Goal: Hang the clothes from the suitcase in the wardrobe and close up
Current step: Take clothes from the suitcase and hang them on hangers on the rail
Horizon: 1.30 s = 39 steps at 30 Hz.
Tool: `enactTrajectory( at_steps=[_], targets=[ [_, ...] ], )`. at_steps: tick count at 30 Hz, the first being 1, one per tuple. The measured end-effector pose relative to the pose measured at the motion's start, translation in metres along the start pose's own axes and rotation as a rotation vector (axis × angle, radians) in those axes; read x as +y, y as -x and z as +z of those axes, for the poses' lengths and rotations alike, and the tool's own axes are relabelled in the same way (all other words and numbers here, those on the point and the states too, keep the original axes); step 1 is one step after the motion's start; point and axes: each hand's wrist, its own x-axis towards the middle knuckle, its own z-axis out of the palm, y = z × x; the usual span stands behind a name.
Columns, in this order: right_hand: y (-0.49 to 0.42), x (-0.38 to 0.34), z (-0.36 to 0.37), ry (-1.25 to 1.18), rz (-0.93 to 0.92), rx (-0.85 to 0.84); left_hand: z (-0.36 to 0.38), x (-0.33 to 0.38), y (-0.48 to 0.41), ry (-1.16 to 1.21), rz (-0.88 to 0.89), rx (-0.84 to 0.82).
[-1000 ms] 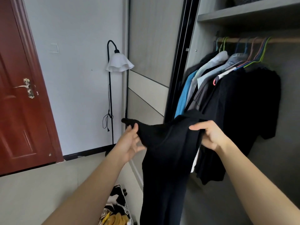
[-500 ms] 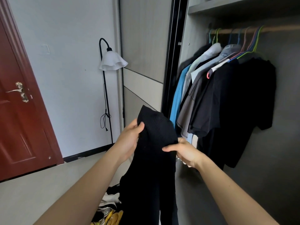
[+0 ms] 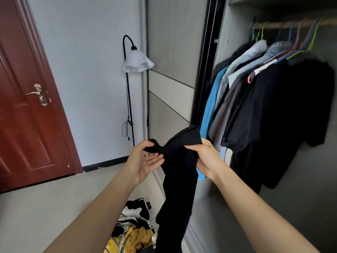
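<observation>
Black knit garment [image 3: 179, 170] hangs above the pale floor [image 3: 45, 207] and open suitcase [image 3: 145, 200], near, before the wardrobe [image 3: 235, 39] of hung shirts [image 3: 237, 114], right. Its long axis runs vertical, ribbed end up. Right hand [image 3: 206, 159] grips the ribbing, fingers curled; left hand [image 3: 145, 161] seemingly pinches a fold under its thumb.

Item counts, wardrobe corner.
2 grips: left grip [image 3: 144, 161], right grip [image 3: 206, 159]. 1 black knit garment [image 3: 180, 170] in them. 1 suitcase [image 3: 144, 199] on the floor; clothes inside are piled, not countable. 1 wardrobe [image 3: 231, 33], 1 rail [image 3: 271, 25], 1 sliding door [image 3: 171, 88]. Hangers [image 3: 313, 33]: at least 6 hooks, blurred, exact number unclear. Hung garments [image 3: 273, 106]: at least 6, overlapping; the black ones can't be split. 1 floor lamp [image 3: 137, 61], 1 shade. 1 red-brown room door [image 3: 23, 125], 1 handle [image 3: 37, 93]. 1 wall switch plate [image 3: 64, 48].
</observation>
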Motion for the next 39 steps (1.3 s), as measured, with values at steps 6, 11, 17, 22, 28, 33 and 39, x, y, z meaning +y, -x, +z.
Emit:
enactTrajectory(
  at_steps=[6,11,17,22,28,33,39],
  targets=[
    [0.002,-0.004,-0.01,0.026,-0.003,0.001,0.012,-0.009,-0.003,-0.152,-0.042,0.0],
    [0.007,-0.011,-0.027,0.027,-0.023,0.036,0.016,-0.014,-0.013,-0.086,-0.134,0.019],
    [0.014,-0.015,-0.042,0.084,-0.032,0.036,0.025,-0.02,-0.02,-0.091,-0.21,-0.032],
    [0.018,-0.015,-0.048,0.105,-0.04,0.028,0.025,-0.023,-0.023,-0.146,-0.227,-0.036],
    [0.015,-0.01,-0.048,0.13,-0.01,0.035,0.02,-0.027,-0.024,-0.174,-0.23,-0.004],
    [0.012,-0.011,-0.047,0.116,0.035,0.008,0.012,-0.029,-0.024,-0.059,-0.106,0.087],
    [0.013,-0.014,-0.05,0.26,0.002,0.034,0.005,-0.03,-0.023,0.0,-0.021,0.163]
  ],
)
